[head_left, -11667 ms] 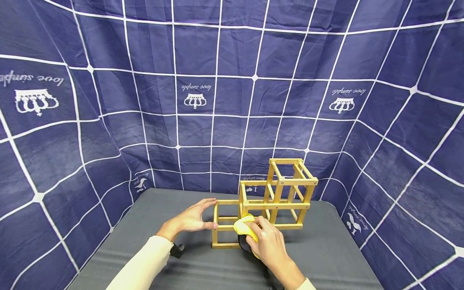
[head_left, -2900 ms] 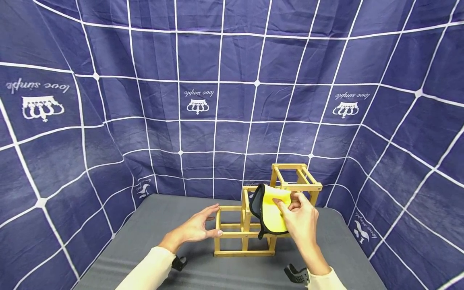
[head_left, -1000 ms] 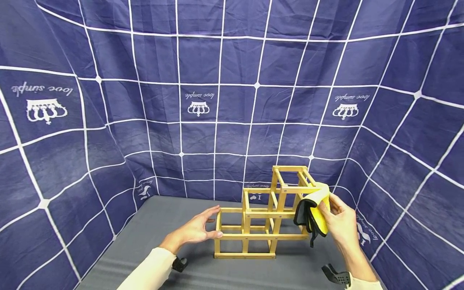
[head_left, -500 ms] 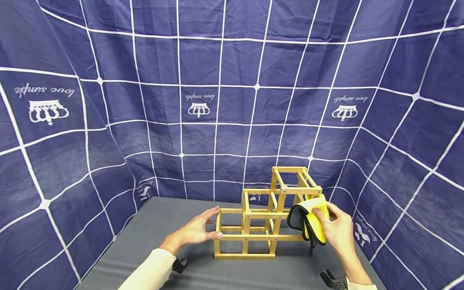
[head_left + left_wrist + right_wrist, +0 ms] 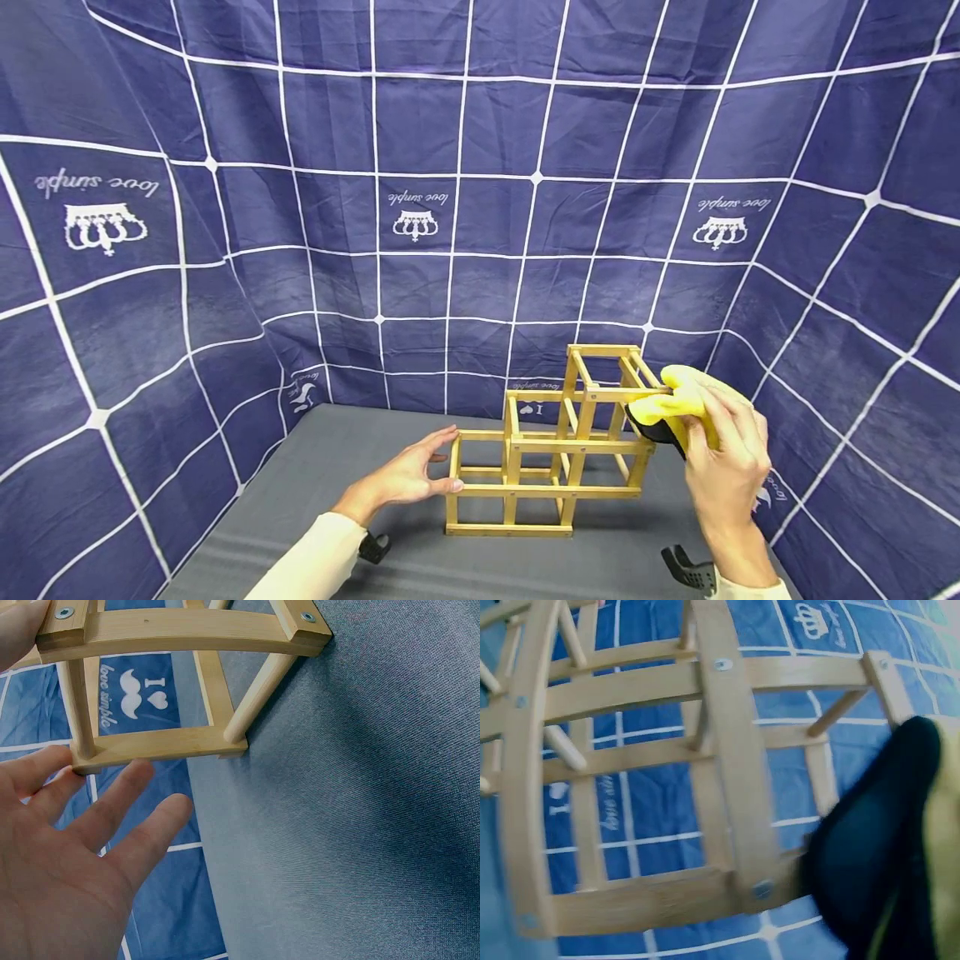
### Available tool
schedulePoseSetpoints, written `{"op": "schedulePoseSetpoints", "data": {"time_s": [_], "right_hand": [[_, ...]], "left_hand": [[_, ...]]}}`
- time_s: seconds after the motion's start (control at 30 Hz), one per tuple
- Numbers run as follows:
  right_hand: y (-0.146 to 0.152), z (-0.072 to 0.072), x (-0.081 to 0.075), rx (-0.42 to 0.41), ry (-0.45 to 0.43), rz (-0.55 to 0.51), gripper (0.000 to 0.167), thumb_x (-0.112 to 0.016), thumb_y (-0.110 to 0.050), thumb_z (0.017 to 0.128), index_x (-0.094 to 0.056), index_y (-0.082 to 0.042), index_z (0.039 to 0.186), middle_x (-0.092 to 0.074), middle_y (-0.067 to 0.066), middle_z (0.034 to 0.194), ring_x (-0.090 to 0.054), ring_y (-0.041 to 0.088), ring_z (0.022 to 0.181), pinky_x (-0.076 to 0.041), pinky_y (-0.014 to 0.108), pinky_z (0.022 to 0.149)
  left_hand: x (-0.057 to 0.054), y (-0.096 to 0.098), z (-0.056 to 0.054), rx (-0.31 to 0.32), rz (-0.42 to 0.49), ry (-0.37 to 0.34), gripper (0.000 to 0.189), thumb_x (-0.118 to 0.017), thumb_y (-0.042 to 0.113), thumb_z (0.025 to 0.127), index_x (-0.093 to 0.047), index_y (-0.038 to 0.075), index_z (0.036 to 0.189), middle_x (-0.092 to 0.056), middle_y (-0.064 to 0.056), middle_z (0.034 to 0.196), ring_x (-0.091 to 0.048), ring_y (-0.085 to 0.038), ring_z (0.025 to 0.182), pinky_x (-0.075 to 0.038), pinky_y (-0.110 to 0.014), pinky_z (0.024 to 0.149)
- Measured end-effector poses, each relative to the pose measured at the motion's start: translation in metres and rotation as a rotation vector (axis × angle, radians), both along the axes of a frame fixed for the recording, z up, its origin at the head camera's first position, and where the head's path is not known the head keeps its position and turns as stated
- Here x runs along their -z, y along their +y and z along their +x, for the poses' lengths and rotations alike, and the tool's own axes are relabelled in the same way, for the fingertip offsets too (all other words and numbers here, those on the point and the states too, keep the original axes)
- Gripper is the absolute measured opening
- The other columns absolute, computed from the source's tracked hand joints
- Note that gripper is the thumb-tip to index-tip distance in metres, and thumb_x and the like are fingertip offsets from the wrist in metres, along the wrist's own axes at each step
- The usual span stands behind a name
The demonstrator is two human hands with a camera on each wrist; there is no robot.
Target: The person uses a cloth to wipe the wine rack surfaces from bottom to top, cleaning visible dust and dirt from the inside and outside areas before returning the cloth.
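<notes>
A stepped rack of pale wooden bars (image 5: 547, 447) stands on the table, its tallest part at the right. My left hand (image 5: 408, 475) holds its low left end, thumb at the front corner and fingers at the back. In the left wrist view, the left hand (image 5: 75, 877) has some fingertips at the corner and the others spread past it. My right hand (image 5: 727, 454) grips a folded yellow cloth (image 5: 682, 400) with a dark side and black edging, at the rack's upper right front corner. In the right wrist view, the cloth (image 5: 945, 840) is blurred and covers part of the rack's end.
The rack rests on a dark grey tabletop (image 5: 412, 575). A blue curtain (image 5: 480, 208) with white grid lines surrounds the back and sides. Black straps hang at both wrists, the right strap (image 5: 686, 569) over the table's front right.
Since the oldest frame, my right hand has carried the cloth from the low front rails across to the right end. Lately it rose to the top corner. My left hand has stayed put.
</notes>
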State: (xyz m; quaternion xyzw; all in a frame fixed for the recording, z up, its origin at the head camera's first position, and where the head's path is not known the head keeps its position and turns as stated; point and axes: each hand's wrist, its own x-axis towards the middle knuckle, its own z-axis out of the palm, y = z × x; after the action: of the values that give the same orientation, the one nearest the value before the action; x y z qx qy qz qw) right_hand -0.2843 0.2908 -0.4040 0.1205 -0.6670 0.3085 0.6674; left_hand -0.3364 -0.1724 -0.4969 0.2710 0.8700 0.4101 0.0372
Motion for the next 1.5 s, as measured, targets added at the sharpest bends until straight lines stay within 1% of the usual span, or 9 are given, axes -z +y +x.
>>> {"op": "schedulePoseSetpoints", "data": {"time_s": [0.07,0.2,0.6,0.77,0.9,1.17,1.23,1.4,1.5], "right_hand": [[-0.003,-0.001,-0.008,0.002,-0.029,0.144,0.049,-0.092,0.010,0.077,-0.087,0.001,0.125,-0.083,0.027,0.119,-0.068,0.056,0.117,-0.048,0.035,0.106],[-0.015,-0.001,-0.017,0.001,-0.109,0.352,0.046,-0.091,0.003,0.081,-0.086,-0.003,0.126,-0.084,0.020,0.120,-0.069,0.053,0.119,-0.044,0.062,0.091],[-0.048,-0.004,-0.026,0.028,-0.159,0.530,0.043,-0.091,-0.005,0.089,-0.084,-0.005,0.131,-0.083,0.017,0.122,-0.071,0.047,0.119,-0.050,0.064,0.092],[-0.025,-0.003,-0.027,0.086,-0.197,0.476,0.034,-0.086,-0.006,0.092,-0.083,-0.004,0.126,-0.082,0.018,0.121,-0.070,0.050,0.119,-0.051,0.066,0.091],[-0.009,-0.003,-0.023,0.030,-0.155,0.381,0.041,-0.088,0.007,0.084,-0.083,-0.001,0.123,-0.081,0.022,0.121,-0.068,0.055,0.115,-0.050,0.064,0.094],[0.002,-0.003,-0.013,-0.116,-0.112,0.249,0.050,-0.088,0.019,0.079,-0.084,0.004,0.127,-0.081,0.028,0.122,-0.068,0.052,0.112,-0.037,0.006,0.120],[0.005,-0.002,-0.009,-0.129,-0.103,0.203,0.047,-0.086,0.019,0.079,-0.084,0.006,0.125,-0.081,0.029,0.120,-0.068,0.043,0.114,-0.036,0.003,0.122],[0.013,0.003,0.000,-0.126,-0.090,0.063,0.042,-0.083,0.017,0.082,-0.082,0.012,0.124,-0.079,0.034,0.119,-0.068,-0.008,0.127,-0.042,0.004,0.122],[0.020,0.009,0.005,-0.113,-0.097,-0.037,0.041,-0.084,0.017,0.085,-0.082,0.012,0.126,-0.079,0.034,0.119,-0.065,-0.019,0.124,-0.048,0.003,0.110]], "left_hand": [[0.000,0.000,0.001,-0.004,-0.003,0.003,0.098,-0.090,0.038,0.104,-0.039,-0.003,0.178,-0.033,-0.022,0.191,-0.065,-0.056,0.152,-0.053,-0.075,0.126],[0.001,0.000,0.002,-0.010,-0.008,0.001,0.098,-0.091,0.037,0.103,-0.041,-0.003,0.177,-0.034,-0.021,0.191,-0.066,-0.054,0.152,-0.053,-0.074,0.127],[0.003,-0.003,0.000,-0.009,-0.001,0.011,0.097,-0.090,0.037,0.103,-0.041,-0.004,0.177,-0.035,-0.024,0.190,-0.067,-0.055,0.151,-0.056,-0.071,0.125],[0.000,0.000,0.002,0.002,-0.010,0.008,0.097,-0.089,0.037,0.104,-0.040,-0.004,0.177,-0.034,-0.026,0.189,-0.066,-0.057,0.151,-0.055,-0.073,0.125],[-0.001,0.002,0.003,0.014,-0.009,-0.002,0.097,-0.089,0.036,0.104,-0.040,-0.005,0.177,-0.033,-0.026,0.190,-0.066,-0.057,0.151,-0.054,-0.074,0.125],[-0.003,0.006,0.003,0.012,-0.037,0.019,0.098,-0.090,0.037,0.103,-0.041,-0.005,0.177,-0.034,-0.025,0.190,-0.065,-0.057,0.152,-0.057,-0.070,0.124],[-0.003,0.006,0.003,0.006,-0.056,0.034,0.098,-0.090,0.038,0.102,-0.042,-0.005,0.176,-0.035,-0.025,0.189,-0.065,-0.056,0.153,-0.056,-0.070,0.125],[-0.004,0.005,0.002,-0.035,-0.114,0.099,0.098,-0.090,0.043,0.101,-0.046,-0.003,0.175,-0.040,-0.023,0.188,-0.059,-0.053,0.159,-0.050,-0.072,0.131],[-0.009,0.007,0.002,-0.062,-0.155,0.143,0.097,-0.090,0.044,0.099,-0.048,-0.002,0.174,-0.044,-0.022,0.186,-0.051,-0.052,0.166,-0.044,-0.074,0.135]]}}
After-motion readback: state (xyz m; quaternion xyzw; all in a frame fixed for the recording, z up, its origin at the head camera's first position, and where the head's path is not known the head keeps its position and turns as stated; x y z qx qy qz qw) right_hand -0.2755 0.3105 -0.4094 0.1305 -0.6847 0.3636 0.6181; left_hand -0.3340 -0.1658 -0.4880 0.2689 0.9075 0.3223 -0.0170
